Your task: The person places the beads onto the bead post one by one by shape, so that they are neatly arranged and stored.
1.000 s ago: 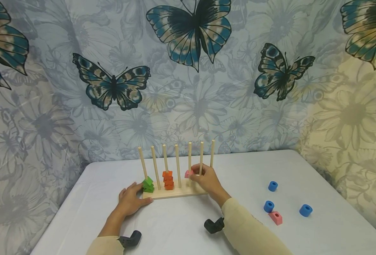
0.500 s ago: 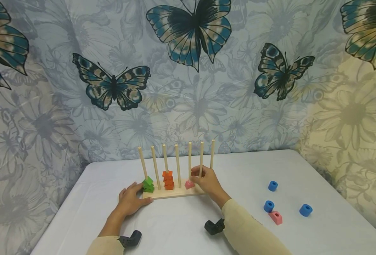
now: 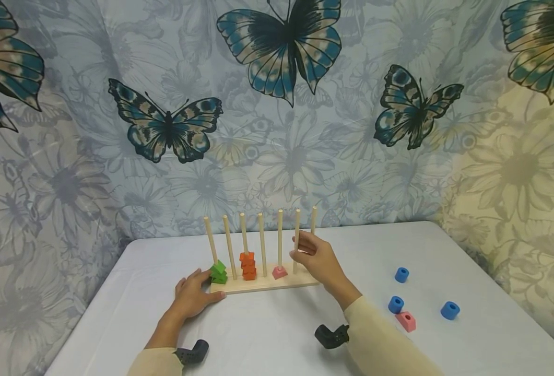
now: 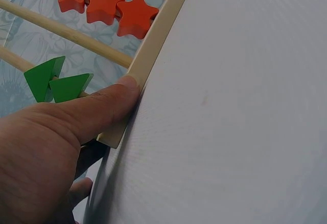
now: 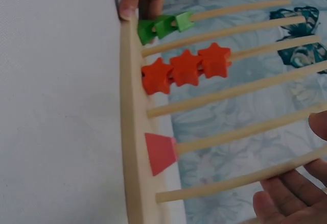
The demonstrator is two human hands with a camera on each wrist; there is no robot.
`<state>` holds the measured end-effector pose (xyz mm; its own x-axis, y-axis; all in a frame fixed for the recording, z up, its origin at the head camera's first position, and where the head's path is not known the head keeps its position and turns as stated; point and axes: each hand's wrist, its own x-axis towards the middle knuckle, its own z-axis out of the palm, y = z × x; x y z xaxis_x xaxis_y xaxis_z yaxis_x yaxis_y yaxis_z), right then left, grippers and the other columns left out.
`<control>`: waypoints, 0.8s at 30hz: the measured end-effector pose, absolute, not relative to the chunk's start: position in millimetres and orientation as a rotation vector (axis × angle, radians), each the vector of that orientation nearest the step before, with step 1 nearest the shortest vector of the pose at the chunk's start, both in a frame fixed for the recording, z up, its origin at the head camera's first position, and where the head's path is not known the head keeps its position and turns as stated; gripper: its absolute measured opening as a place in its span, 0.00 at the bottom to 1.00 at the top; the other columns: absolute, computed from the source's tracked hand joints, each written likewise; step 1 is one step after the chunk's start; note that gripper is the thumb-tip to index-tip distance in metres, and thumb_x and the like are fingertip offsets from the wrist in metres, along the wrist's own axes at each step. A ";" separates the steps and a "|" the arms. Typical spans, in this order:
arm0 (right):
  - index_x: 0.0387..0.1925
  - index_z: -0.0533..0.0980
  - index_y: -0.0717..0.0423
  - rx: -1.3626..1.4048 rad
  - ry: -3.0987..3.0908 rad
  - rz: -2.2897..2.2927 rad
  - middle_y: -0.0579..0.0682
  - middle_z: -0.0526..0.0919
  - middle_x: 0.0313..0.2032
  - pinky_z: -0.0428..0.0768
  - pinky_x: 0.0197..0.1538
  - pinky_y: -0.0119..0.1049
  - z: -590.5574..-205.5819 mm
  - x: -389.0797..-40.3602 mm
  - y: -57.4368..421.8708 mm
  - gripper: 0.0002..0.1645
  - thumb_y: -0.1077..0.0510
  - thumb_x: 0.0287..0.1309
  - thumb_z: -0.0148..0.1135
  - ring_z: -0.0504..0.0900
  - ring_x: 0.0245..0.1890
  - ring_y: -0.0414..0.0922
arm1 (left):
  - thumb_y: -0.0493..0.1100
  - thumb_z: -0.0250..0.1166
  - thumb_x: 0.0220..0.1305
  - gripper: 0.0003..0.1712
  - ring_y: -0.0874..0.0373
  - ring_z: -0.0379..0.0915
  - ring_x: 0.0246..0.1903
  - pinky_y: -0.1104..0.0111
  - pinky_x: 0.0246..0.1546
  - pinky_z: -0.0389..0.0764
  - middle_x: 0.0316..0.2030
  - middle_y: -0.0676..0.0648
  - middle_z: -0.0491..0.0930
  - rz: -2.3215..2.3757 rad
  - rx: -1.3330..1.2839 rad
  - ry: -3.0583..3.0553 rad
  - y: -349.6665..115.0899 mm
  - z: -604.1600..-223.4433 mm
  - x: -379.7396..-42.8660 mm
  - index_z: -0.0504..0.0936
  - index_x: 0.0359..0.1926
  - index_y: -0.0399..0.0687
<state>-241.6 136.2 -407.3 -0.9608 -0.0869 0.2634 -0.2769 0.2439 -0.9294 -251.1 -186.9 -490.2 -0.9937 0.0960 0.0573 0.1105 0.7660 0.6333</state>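
Observation:
A wooden peg board (image 3: 263,284) with a row of upright pegs stands on the table. My left hand (image 3: 193,296) grips its left end, thumb (image 4: 110,101) along the front edge and fingers behind. Close by, green triangle blocks (image 3: 218,272) sit on the leftmost peg. Three orange star blocks (image 5: 186,67) are stacked on another peg. A pink trapezoid block (image 3: 279,272) lies at the foot of a peg right of the middle, against the base. My right hand (image 3: 321,260) is beside the peg to its right, fingers behind that peg (image 5: 230,184), thumb apart, holding no block.
On the right of the white table (image 3: 267,334) lie three blue cylinder blocks (image 3: 402,274), spread apart. Another pink trapezoid block (image 3: 405,321) lies against one of them. A butterfly-patterned cloth (image 3: 295,156) hangs behind the table.
The pink block has slid down its peg to the base. My right hand has let go of it and moved right. My left hand has stayed on the board's end.

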 end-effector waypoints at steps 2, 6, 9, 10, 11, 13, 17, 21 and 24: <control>0.63 0.70 0.62 0.381 -2.343 1.802 0.57 0.78 0.56 0.76 0.55 0.42 -400.1 -236.5 140.7 0.32 0.65 0.57 0.67 0.76 0.56 0.53 | 0.56 0.76 0.48 0.46 0.37 0.50 0.68 0.44 0.66 0.36 0.63 0.33 0.68 -1.050 -0.165 -2.935 -187.7 -490.3 -251.1 0.72 0.63 0.34; 0.63 0.69 0.62 0.470 -2.334 1.767 0.58 0.76 0.58 0.75 0.56 0.40 -388.8 -226.2 150.3 0.31 0.62 0.59 0.67 0.75 0.58 0.53 | 0.55 0.76 0.48 0.46 0.37 0.50 0.68 0.44 0.66 0.36 0.62 0.33 0.68 -1.056 -0.162 -2.933 -188.9 -490.6 -250.9 0.72 0.63 0.34; 0.63 0.70 0.62 0.544 -2.305 1.740 0.59 0.76 0.57 0.75 0.56 0.39 -380.9 -217.2 157.7 0.31 0.61 0.59 0.67 0.75 0.57 0.53 | 0.55 0.76 0.49 0.46 0.37 0.50 0.68 0.44 0.66 0.36 0.62 0.33 0.68 -1.056 -0.162 -2.932 -189.2 -491.3 -250.9 0.72 0.63 0.34; 0.62 0.70 0.62 0.569 -2.292 1.726 0.59 0.76 0.57 0.75 0.56 0.39 -378.5 -214.1 160.5 0.30 0.60 0.59 0.67 0.75 0.57 0.53 | 0.55 0.76 0.48 0.46 0.37 0.50 0.68 0.44 0.66 0.36 0.62 0.33 0.68 -1.057 -0.161 -2.931 -189.3 -491.5 -250.9 0.72 0.63 0.33; 0.62 0.71 0.62 0.590 -2.278 1.714 0.59 0.77 0.56 0.76 0.56 0.39 -375.6 -210.5 163.2 0.29 0.61 0.59 0.67 0.76 0.56 0.53 | 0.55 0.76 0.48 0.46 0.37 0.50 0.68 0.45 0.66 0.36 0.62 0.33 0.68 -1.058 -0.160 -2.930 -189.3 -491.7 -250.9 0.72 0.63 0.33; 0.61 0.71 0.62 0.625 -2.249 1.689 0.58 0.77 0.55 0.76 0.55 0.38 -370.2 -202.8 169.7 0.28 0.62 0.60 0.66 0.77 0.55 0.53 | 0.56 0.76 0.48 0.47 0.37 0.50 0.68 0.45 0.66 0.36 0.62 0.33 0.68 -1.061 -0.159 -2.931 -189.1 -491.8 -251.0 0.71 0.63 0.33; 0.60 0.72 0.62 0.656 -2.209 1.606 0.56 0.78 0.53 0.77 0.53 0.34 -360.1 -184.9 184.3 0.26 0.65 0.60 0.65 0.78 0.53 0.51 | 0.56 0.76 0.48 0.47 0.37 0.50 0.68 0.45 0.66 0.36 0.62 0.32 0.68 -1.076 -0.167 -2.922 -188.1 -490.1 -250.7 0.71 0.63 0.33; 0.61 0.71 0.63 0.677 -2.177 1.581 0.57 0.77 0.53 0.77 0.52 0.32 -350.1 -166.2 199.5 0.27 0.70 0.59 0.63 0.78 0.52 0.50 | 0.55 0.76 0.48 0.47 0.37 0.50 0.68 0.44 0.66 0.36 0.62 0.32 0.68 -1.077 -0.179 -2.918 -187.7 -487.9 -250.2 0.71 0.63 0.33; 0.61 0.70 0.63 0.702 -2.156 1.560 0.57 0.77 0.54 0.77 0.51 0.32 -345.3 -154.4 211.0 0.29 0.73 0.58 0.62 0.77 0.51 0.49 | 0.55 0.76 0.49 0.47 0.37 0.51 0.68 0.44 0.66 0.36 0.62 0.32 0.68 -1.074 -0.180 -2.916 -187.1 -488.1 -250.2 0.71 0.63 0.33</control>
